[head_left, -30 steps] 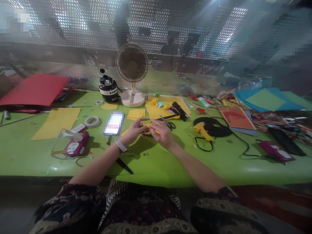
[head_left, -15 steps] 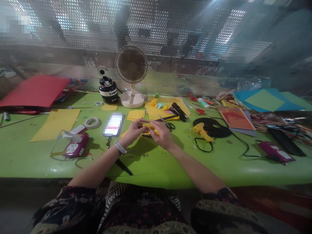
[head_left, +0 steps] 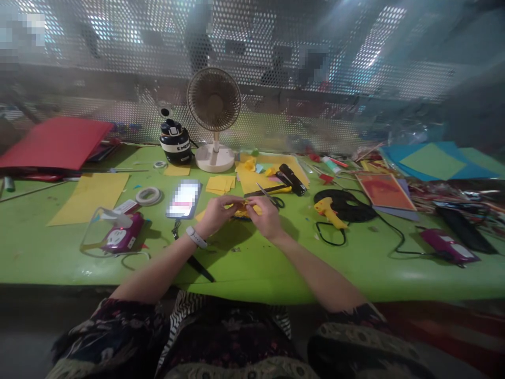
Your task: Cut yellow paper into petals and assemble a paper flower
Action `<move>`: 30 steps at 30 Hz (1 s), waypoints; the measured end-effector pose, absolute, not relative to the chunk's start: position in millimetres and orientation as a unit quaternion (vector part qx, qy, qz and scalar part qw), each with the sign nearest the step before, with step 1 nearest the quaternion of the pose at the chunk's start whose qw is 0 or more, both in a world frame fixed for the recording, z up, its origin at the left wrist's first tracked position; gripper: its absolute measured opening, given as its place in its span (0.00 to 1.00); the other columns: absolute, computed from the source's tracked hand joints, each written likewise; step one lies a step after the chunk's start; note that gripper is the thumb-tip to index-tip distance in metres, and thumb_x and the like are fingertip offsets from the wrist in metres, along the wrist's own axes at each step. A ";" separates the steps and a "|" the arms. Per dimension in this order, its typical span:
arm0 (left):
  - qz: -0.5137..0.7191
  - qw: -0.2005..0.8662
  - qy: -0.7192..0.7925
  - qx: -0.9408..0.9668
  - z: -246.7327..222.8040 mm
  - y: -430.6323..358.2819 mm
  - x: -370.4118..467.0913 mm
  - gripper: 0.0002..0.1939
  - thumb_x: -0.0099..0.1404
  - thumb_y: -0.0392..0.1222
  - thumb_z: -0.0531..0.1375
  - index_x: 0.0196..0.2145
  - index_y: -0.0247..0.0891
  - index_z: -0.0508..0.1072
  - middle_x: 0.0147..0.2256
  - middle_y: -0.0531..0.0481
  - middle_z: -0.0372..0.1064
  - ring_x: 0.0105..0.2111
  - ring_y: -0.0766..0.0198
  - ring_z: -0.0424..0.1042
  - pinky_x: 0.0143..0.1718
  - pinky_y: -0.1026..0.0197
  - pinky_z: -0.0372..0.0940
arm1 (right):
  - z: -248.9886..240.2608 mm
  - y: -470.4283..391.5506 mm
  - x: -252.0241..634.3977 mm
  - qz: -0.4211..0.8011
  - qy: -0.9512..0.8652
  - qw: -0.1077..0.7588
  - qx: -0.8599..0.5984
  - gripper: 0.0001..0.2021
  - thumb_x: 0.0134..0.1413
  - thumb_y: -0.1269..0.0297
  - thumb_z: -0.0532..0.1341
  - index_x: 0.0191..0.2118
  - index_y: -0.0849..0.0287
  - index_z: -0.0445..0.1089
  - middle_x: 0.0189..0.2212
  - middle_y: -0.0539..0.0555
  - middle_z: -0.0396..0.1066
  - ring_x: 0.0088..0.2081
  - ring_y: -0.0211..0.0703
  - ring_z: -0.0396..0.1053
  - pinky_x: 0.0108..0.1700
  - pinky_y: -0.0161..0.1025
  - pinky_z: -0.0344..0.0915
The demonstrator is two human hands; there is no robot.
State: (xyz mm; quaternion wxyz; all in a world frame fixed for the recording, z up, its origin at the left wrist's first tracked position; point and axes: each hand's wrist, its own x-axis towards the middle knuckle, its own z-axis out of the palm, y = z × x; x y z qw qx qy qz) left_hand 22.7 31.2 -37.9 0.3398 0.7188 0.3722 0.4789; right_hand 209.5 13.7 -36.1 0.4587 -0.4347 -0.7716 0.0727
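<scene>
My left hand and my right hand meet over the middle of the table, fingertips closed on a small piece of yellow paper. Fingers cover much of it, so its exact shape is hidden. Just beyond my right hand lie scissors with dark handles and a yellow-and-black cutter. Beside these rests a black stapler-like tool. Small yellow paper squares lie behind my left hand, and a lit phone is to its left.
A fan and a dark bottle stand at the back. Tape, a purple power strip and yellow paper lie left. To the right are a yellow glue gun, its black cord and another purple power strip.
My fingers have drawn in closer around the yellow paper, the right ones now bent in a tighter pinch. The view has shifted slightly; the other things stay where they were.
</scene>
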 end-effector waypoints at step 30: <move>0.486 0.638 0.317 0.506 -17.9 32.8 18.8 0.15 0.58 0.42 0.68 0.44 0.37 0.80 0.46 0.44 0.76 0.43 0.62 0.75 0.48 0.56 0.71 | -26.6 20.3 209.6 0.437 -0.571 0.487 -0.495 0.13 0.45 0.54 0.66 0.27 0.58 0.68 0.24 0.50 0.71 0.26 0.40 0.68 0.31 0.39 0.67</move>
